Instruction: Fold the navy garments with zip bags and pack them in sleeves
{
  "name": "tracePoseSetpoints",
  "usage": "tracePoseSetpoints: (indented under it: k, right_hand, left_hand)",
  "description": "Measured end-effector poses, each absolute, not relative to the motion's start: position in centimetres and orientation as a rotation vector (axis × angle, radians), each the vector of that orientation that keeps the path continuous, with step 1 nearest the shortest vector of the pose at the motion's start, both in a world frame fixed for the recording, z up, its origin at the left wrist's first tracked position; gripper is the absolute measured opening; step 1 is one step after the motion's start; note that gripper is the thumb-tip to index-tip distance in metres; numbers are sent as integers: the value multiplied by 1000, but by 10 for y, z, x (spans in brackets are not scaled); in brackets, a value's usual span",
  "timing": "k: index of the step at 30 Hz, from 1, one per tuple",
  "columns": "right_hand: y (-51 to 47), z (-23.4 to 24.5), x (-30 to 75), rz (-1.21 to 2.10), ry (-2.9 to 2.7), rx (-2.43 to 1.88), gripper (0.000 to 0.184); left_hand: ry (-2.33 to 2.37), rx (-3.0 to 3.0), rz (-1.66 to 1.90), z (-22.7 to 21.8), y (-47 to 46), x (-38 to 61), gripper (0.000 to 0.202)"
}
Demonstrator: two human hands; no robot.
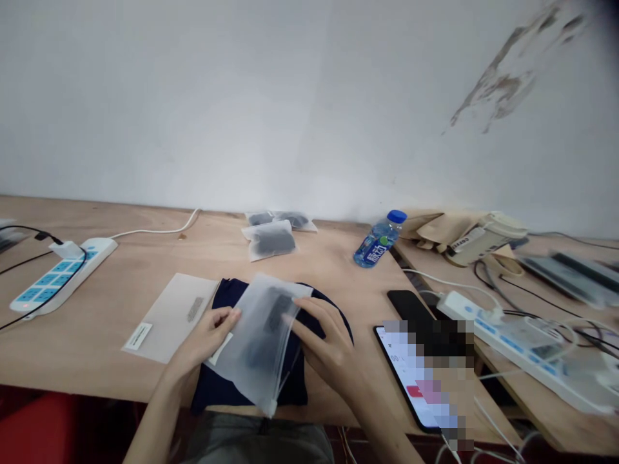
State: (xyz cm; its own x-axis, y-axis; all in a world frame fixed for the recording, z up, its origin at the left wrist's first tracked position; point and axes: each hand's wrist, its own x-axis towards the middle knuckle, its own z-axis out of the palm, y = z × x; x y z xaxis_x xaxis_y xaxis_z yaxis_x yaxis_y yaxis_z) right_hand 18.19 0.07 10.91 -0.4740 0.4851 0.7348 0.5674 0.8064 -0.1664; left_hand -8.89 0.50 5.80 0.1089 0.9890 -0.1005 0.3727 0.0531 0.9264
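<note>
- At the far left of the frame a white power strip (62, 274) with blue sockets lies on the desk (120, 258), with dark cables plugged in.
- Just left of my hands a flat frosted bag (171, 316) lies on the wood. It looks empty to me, so I judge it still waiting to be filled.
- My left hand (207, 338) sits at lower centre, fingers curled shut on the left edge of the zip bag (256, 341).
- The zip bag lies slanted across the folded navy garment (227, 386) at the near edge of the desk, its zip end towards me. Dark shapes show through it, but I cannot tell whether they are inside or beneath.
- The garment is folded and mostly outside the zip bag, so by my reading this piece is not yet packed.
- Above centre, near the wall, filled bags (271, 240) with dark contents lie together. Those look finished.
- My right hand (329, 351) rests on the garment, fingers stretched out flat and unclosed, their tips touching the zip bag's right edge.
- Further right a water bottle (380, 241) lies on its side.
- At lower right a lit phone (411, 380) lies beside a dark phone (409, 306), with a second power strip (522, 348) and tangled cables beyond.
</note>
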Motion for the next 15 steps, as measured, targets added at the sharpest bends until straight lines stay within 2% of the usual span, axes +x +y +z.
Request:
tracePoseSetpoints:
  k: [5,7,11,15]
  right_hand:
    - [6,91,197,-102,-2118,-968,50]
    - [6,86,199,-85,-2118,-1028,47]
    - [2,81,200,-63,-2128,-1101,39]
    - [-6,84,199,-40,-2106,-1169,29]
  left_hand:
    - [1690,1467,954,57,3,-144,46]
    - [1824,1481,955,57,-1,-177,44]
    - [2322,1579,726,51,-10,-242,43]
    - [2773,1578,643,47,-16,-261,47]
